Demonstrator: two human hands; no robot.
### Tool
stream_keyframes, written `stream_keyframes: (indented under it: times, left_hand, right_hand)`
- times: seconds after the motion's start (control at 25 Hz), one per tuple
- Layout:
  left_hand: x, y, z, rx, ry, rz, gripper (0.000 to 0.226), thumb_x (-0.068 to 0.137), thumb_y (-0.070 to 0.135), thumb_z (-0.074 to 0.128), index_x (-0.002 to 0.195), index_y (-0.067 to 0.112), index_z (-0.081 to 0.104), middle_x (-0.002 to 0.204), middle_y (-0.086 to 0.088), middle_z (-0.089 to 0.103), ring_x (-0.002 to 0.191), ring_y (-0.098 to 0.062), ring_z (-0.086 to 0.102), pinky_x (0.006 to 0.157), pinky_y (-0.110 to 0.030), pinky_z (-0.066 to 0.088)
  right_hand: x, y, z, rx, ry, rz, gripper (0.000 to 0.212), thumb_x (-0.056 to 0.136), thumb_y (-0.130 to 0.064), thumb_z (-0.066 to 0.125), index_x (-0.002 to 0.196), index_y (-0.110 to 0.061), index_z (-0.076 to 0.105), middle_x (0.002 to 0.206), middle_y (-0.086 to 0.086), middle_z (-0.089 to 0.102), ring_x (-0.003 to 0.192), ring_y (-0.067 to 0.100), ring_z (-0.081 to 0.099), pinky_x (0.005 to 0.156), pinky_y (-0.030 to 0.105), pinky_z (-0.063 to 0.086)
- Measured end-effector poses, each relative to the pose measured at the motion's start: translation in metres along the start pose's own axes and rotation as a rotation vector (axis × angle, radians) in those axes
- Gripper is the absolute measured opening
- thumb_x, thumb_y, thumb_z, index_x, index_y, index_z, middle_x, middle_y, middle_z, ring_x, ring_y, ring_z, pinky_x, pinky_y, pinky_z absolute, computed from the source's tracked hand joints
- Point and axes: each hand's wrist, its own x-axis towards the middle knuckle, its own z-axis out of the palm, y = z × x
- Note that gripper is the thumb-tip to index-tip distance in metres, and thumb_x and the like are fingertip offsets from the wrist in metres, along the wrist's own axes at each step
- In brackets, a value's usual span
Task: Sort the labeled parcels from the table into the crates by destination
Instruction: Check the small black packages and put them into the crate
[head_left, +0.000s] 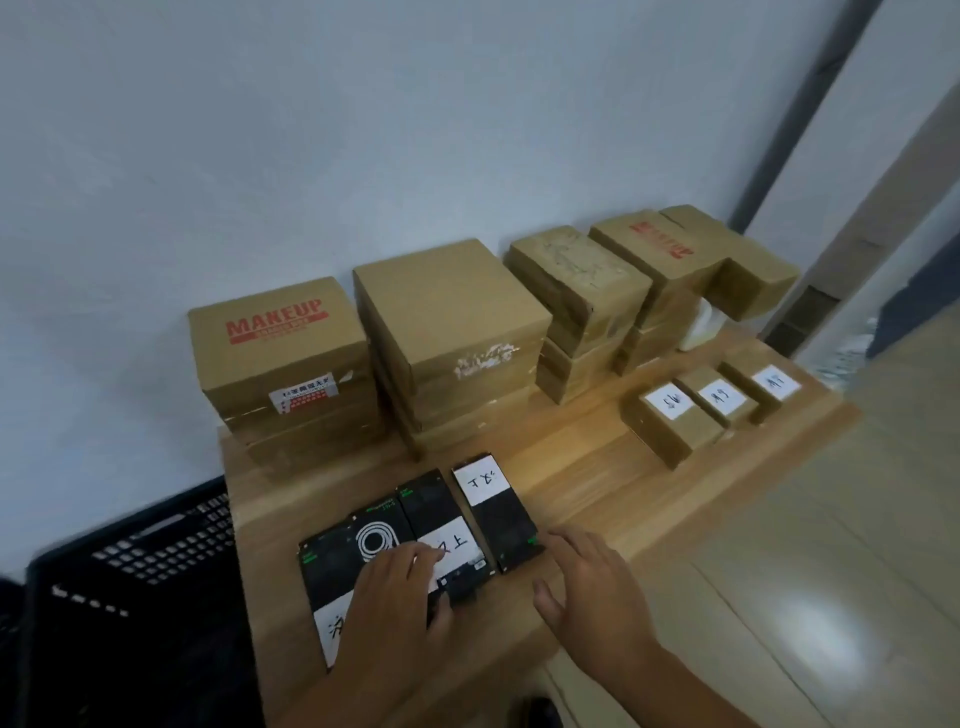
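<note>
- Head view, the only one. Wooden table (587, 467) against a pale wall, with big cardboard boxes (447, 322) stacked along its back edge.
- Task items, near edge: three flat black parcels side by side, each with a white handwritten label. These are the left black parcel (337, 561), the middle black parcel (431, 504) and the right black parcel (506, 525).
- More task items at the right end of the table: three small brown parcels (719, 402) in a touching row, white labels up.
- Black crate (130, 597) with slotted walls sits lower, just beside the table's left edge. No other crate shows.
- Left hand (395, 603): lies across the left black parcel, fingers fairly straight and reaching onto the middle parcel's label. The thumb is by that parcel's near end. No closed grip shows; it reads as resting.
- Right hand (592, 587): released, fingers spread, holding nothing, fingertips just beside the right black parcel's near corner. Contact unclear.
- Handling, my judgement: the black parcels look like rigid, smooth retail cartons, thin and probably light, and likely slippery flat on wood.
- Best hold: pinch across the long sides, or slide one off the near edge and take it top and bottom, keeping the label readable.
- The brown parcels look stiff and blocky; take them by opposite sides.
</note>
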Motion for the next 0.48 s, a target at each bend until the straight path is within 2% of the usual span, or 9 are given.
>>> stream_keyframes:
  times: [0.08,0.2,0.36,0.48]
  left_hand:
    - [0.013,0.02,0.009,0.013,0.017,-0.07,0.043,0.086,0.031,0.067,0.128,0.021,0.063,0.128,0.005,0.06,0.119,-0.016,0.056,0.104,-0.033,0.043]
    - [0.029,0.039,0.017,0.038,0.044,-0.134,0.042,0.088,0.034,0.065,0.129,0.026,0.061,0.129,0.009,0.059,0.12,-0.013,0.053,0.105,-0.031,0.042]
    - [0.05,0.047,0.035,0.087,0.009,-0.195,0.042,0.079,0.027,0.075,0.12,0.021,0.068,0.121,0.005,0.064,0.114,-0.017,0.06,0.101,-0.037,0.05]
    - [0.068,0.04,0.058,0.098,0.007,-0.174,0.042,0.075,0.023,0.077,0.116,0.018,0.07,0.117,0.002,0.065,0.112,-0.019,0.061,0.101,-0.042,0.051]
  right_hand:
    - [0.027,0.025,-0.003,0.04,-0.053,-0.035,0.046,0.089,-0.039,0.063,0.134,-0.027,0.06,0.131,-0.011,0.059,0.121,0.012,0.054,0.102,0.027,0.043]
    - [0.058,0.055,-0.001,0.069,-0.107,-0.067,0.047,0.087,-0.044,0.062,0.132,-0.031,0.057,0.129,-0.009,0.059,0.117,0.013,0.053,0.097,0.026,0.043]
    - [0.083,0.077,0.026,-0.02,-0.284,-0.187,0.068,0.086,-0.047,0.062,0.147,-0.032,0.036,0.147,-0.01,0.042,0.132,0.013,0.039,0.109,0.028,0.033]
    - [0.1,0.081,0.062,-0.064,-0.373,-0.252,0.083,0.086,-0.052,0.063,0.155,-0.026,0.025,0.156,-0.002,0.032,0.141,0.019,0.032,0.116,0.035,0.03]
